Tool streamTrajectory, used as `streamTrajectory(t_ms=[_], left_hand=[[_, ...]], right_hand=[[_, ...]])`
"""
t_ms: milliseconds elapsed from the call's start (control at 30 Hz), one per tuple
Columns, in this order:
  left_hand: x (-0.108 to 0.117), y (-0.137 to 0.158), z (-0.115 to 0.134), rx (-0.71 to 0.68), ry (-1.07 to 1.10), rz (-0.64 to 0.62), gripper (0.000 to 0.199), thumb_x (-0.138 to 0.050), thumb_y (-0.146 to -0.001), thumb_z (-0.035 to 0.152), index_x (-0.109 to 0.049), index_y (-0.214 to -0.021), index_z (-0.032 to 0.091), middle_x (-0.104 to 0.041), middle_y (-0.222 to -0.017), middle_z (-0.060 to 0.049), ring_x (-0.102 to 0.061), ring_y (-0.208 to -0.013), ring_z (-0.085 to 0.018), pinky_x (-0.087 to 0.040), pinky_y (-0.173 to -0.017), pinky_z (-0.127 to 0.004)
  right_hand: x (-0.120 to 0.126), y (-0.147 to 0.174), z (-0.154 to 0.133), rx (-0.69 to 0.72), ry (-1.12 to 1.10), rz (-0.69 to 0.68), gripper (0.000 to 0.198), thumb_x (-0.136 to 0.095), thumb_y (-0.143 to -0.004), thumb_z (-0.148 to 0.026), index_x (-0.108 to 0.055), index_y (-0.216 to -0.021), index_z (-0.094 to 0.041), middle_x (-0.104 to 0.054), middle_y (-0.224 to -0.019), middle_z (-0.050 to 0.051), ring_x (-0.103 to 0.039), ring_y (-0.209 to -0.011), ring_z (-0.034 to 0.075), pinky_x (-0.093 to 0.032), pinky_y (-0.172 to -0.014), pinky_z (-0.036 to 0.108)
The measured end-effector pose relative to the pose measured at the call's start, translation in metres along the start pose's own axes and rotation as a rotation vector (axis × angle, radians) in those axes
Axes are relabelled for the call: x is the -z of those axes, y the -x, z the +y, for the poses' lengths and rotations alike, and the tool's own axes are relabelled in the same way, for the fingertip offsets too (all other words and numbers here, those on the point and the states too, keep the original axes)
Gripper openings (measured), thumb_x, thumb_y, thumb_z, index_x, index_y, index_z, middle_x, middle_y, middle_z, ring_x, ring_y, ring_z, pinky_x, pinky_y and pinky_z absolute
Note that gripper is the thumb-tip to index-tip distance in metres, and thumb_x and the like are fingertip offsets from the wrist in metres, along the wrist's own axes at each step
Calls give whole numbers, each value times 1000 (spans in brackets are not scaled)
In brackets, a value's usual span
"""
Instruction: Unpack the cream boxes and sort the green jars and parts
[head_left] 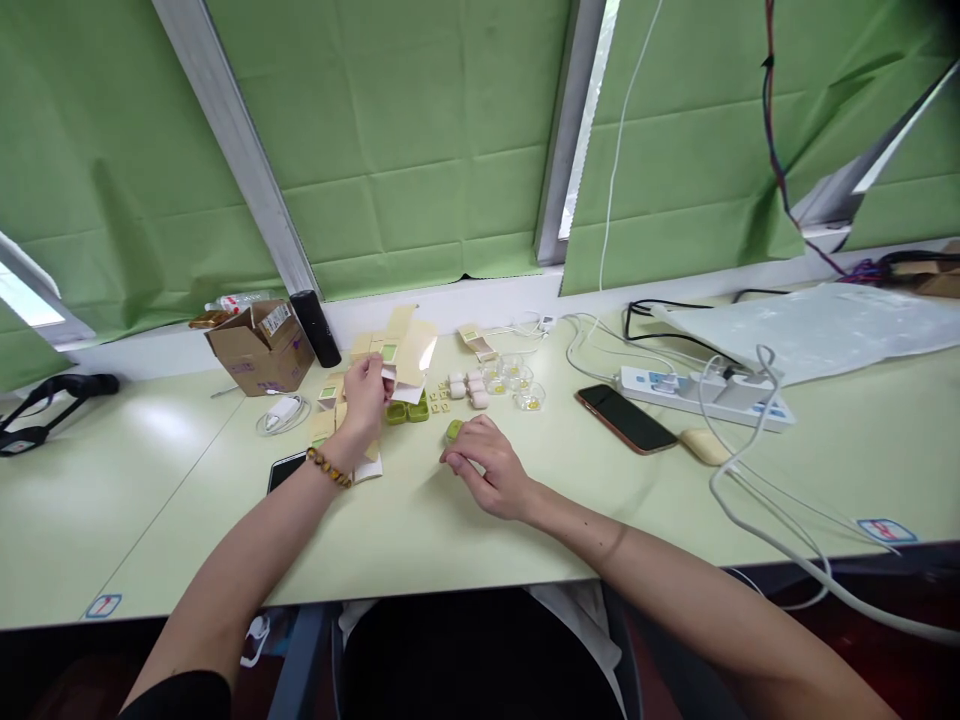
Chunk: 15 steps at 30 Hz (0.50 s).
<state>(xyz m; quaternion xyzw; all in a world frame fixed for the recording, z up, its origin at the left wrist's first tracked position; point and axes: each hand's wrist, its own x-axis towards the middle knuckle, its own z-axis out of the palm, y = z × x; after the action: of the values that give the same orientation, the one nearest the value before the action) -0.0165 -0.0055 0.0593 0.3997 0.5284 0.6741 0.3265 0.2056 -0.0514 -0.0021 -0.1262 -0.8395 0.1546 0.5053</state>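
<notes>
My left hand [365,398] is pinched on a cream-coloured folding carton [411,350], partly unfolded and raised above the table. Just under it lies a green tray with square compartments [407,408]. My right hand [491,462] is curled at the table, its fingers closed around a small green piece [454,430] that is mostly hidden. Beyond the right hand stand several pale pink pieces [477,390] and several clear plastic cups [531,398] with something yellow inside. Small gold-coloured squares [440,402] lie beside the tray. More cartons [322,425] lie under and around my left wrist.
At the back left are an open cardboard box [262,350] and a black cylinder [316,328]. A coiled white cable [283,414] lies nearby. On the right are a phone [626,418], a tan rounded object [705,446], a power strip [709,395] and loose cables.
</notes>
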Motion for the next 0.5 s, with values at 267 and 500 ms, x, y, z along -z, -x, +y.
streamTrajectory(t_ms=[267,500], left_hand=[[-49,-95,-27,157,-332,28,27,-63,-98,38,-63,-84,15,-65,-62,-7,-51,-45,-11,-39,-47,-26],[-96,-145,-60,261,-424,32,24,-73,-92,29,-71,-88,5,-69,-59,-14,-66,-53,-19,-55,-58,-31]], right_hand=[[-2,-1,-3,66,14,-37,29,-44,-107,-25,-61,-84,-21,-63,-66,1,-49,-66,18,-34,-74,39],[-3,-1,-3,63,28,-45,29,-45,-106,-24,-61,-82,-21,-60,-65,1,-49,-67,18,-35,-76,39]])
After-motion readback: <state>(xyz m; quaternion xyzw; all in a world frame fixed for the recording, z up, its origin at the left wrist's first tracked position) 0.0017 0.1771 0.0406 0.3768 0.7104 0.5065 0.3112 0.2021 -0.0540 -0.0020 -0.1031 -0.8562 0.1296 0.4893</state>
